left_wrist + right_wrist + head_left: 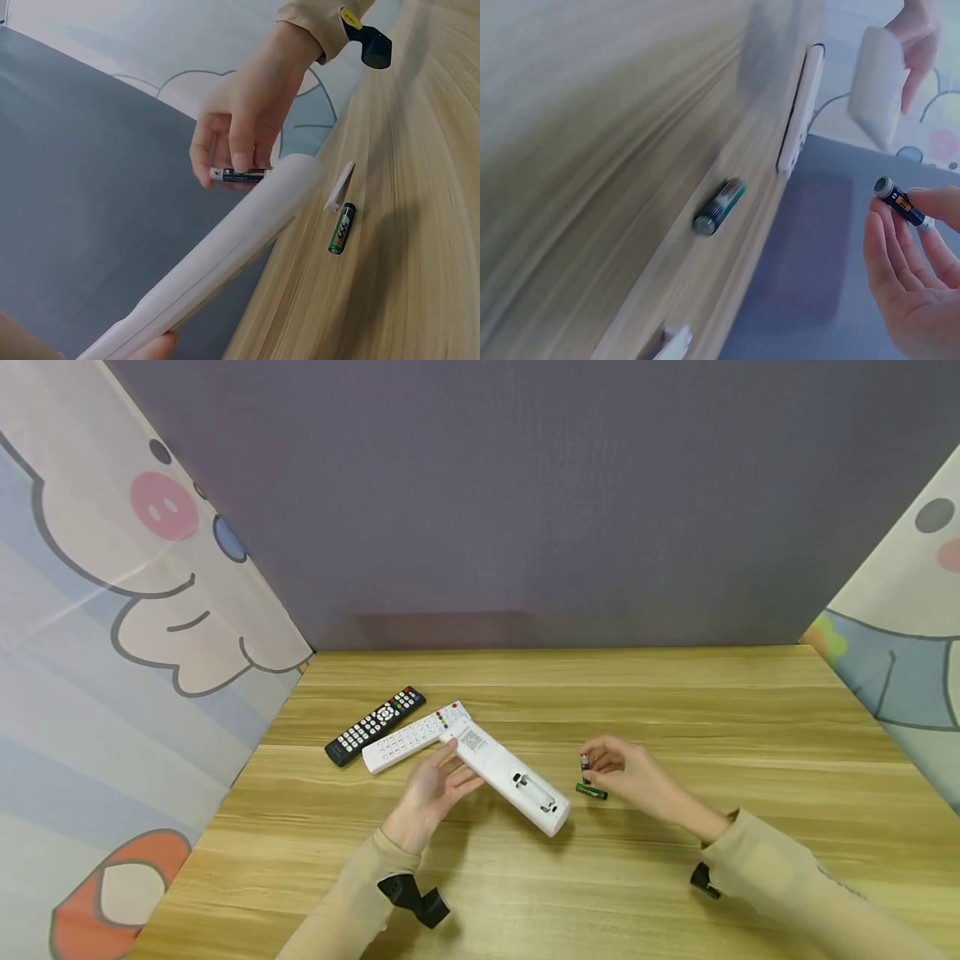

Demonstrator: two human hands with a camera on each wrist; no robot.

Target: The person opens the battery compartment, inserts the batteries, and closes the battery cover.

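Note:
My left hand [431, 789] grips a white remote control [498, 768] by its edge, with the back facing up. The uncovered battery compartment [536, 792] shows at its lower end. Pinched between the thumb and fingers of my right hand [628, 774] is a dark battery [904, 205], held above the table to the right of the remote. A green battery [592, 792] lies on the table just below that hand. In the left wrist view, a small white cover [341, 186] lies near the green battery [342, 229].
To the left lie a black remote control [375, 727] and another white remote control [411, 739], side by side with buttons up. The wooden table [675, 693] ends at a grey panel [525, 510], and cartoon-print cloth [150, 635] hangs at both sides.

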